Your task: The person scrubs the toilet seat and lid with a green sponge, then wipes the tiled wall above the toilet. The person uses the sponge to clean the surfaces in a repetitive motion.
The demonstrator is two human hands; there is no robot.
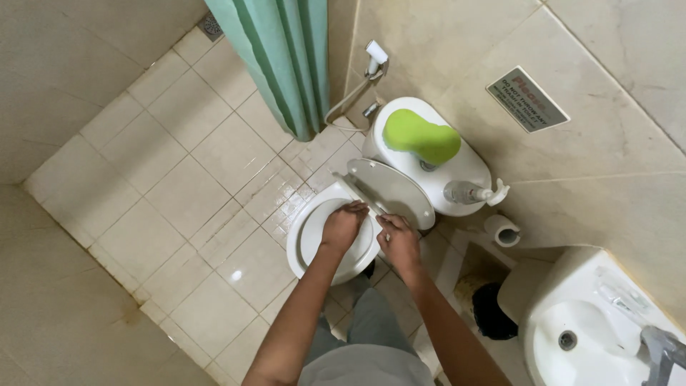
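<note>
I look down on a white toilet bowl (309, 246) with its lid (396, 187) tilted up against the tank (464, 168). My left hand (343, 225) reaches over the bowl, fingers curled on the grey front edge of the raised toilet seat (355, 189). Just right of it, my right hand (398, 241) closes its fingers on the same edge, by the bowl's right rim. Whether anything small is in either palm is hidden.
On the tank lie a green sponge-like pad (421, 136) and a spray bottle (468, 191). A bidet sprayer (375, 57) hangs behind, beside a green curtain (282, 57). A paper roll (504, 230), a black bin (493, 311) and a white sink (607, 300) crowd the right.
</note>
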